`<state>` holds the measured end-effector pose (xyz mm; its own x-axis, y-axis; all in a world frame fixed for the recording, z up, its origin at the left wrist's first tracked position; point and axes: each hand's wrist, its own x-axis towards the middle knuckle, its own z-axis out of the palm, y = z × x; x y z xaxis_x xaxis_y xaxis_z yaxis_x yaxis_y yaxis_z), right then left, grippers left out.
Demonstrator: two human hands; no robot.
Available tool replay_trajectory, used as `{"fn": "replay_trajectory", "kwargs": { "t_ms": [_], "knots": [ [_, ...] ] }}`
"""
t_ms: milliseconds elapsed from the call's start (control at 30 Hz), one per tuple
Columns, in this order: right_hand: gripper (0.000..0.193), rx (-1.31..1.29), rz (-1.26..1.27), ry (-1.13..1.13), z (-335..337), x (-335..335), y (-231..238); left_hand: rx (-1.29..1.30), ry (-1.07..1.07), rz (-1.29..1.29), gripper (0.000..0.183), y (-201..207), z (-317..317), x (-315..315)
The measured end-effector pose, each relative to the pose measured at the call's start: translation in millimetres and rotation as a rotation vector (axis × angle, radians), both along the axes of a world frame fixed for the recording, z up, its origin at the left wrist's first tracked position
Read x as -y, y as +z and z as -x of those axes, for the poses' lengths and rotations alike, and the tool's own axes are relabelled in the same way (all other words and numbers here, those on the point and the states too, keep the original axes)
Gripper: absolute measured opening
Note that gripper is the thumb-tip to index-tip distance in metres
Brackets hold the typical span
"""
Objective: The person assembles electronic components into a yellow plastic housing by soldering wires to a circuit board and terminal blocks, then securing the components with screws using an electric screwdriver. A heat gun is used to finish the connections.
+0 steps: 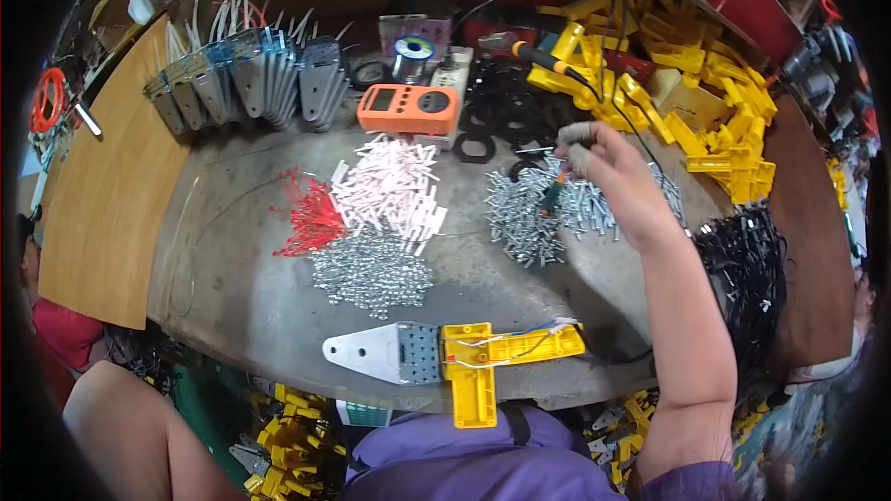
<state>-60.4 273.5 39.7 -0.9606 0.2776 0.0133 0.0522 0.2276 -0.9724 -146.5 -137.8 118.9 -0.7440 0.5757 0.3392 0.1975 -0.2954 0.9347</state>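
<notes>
Over the pile of silver screws, my right hand has its thumb and fingers drawn together. What lies between the fingertips is too small to make out. Just below the fingers is a dark green and orange tool handle; whether the hand touches it I cannot tell. My left hand is out of view. Close to my body, at the bench's front edge, lies a yellow plastic housing with a grey pointed metal plate at its left end. White and blue wires run along its open right arm.
White sleeves, red parts and small clear-silver pieces lie heaped mid-bench. Behind are an orange multimeter, solder spool, soldering iron and grey plates. Yellow housings and black cables crowd the right.
</notes>
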Motion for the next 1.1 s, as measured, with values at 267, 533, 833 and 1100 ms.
{"fn": "replay_trajectory", "kwargs": {
  "t_ms": [267,533,833,1100],
  "knots": [
    [0.033,-0.157,-0.168,0.023,-105.8,39.8,7.2,0.044,-0.029,-0.036,0.045,-6.9,-71.3,-52.0],
    [0.036,-0.119,-0.079,-0.011,-130.0,69.0,-33.2,-0.186,-0.338,0.57,0.033,-91.3,-93.8,-193.6],
    [0.016,0.069,-0.232,0.064,-128.2,78.4,-29.6,-0.244,-0.239,0.453,0.043,-103.5,-89.1,-170.5],
    [0.006,0.067,-0.343,0.079,-124.7,85.5,-24.8,-0.367,-0.091,0.512,0.045,-133.8,-99.0,-138.6]
  ]
}}
